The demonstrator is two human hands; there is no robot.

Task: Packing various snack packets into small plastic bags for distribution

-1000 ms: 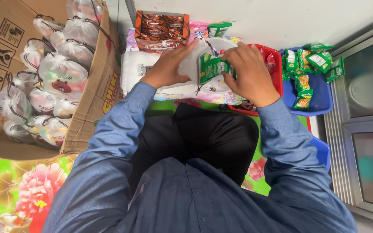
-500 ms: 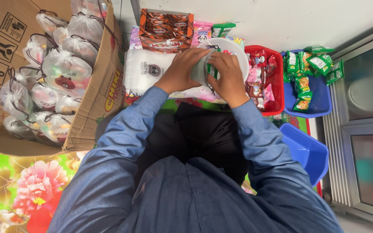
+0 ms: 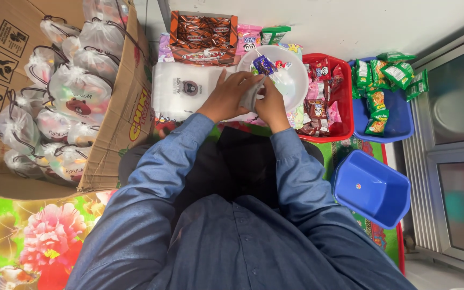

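Note:
My left hand (image 3: 230, 95) and my right hand (image 3: 268, 103) are pressed together over a small translucent drawstring bag (image 3: 250, 98), both gripping it just in front of my lap. The green snack packet is hidden inside the bag between my fingers. Right behind my hands stands a white bowl (image 3: 292, 80) with a few wrapped sweets in it. A stack of flat white bags (image 3: 181, 88) lies under my left hand.
A cardboard box (image 3: 127, 107) full of tied filled bags stands at the left. At the back is an orange candy box (image 3: 202, 36). A red tray (image 3: 346, 96) of snacks, a blue tray (image 3: 398, 115) of green packets and an empty blue bin (image 3: 370, 188) sit at the right.
My right hand pushed the green packet down into the bag, then both hands drew closer together and toward me. The packet is no longer visible. The view shifted, showing the empty blue bin.

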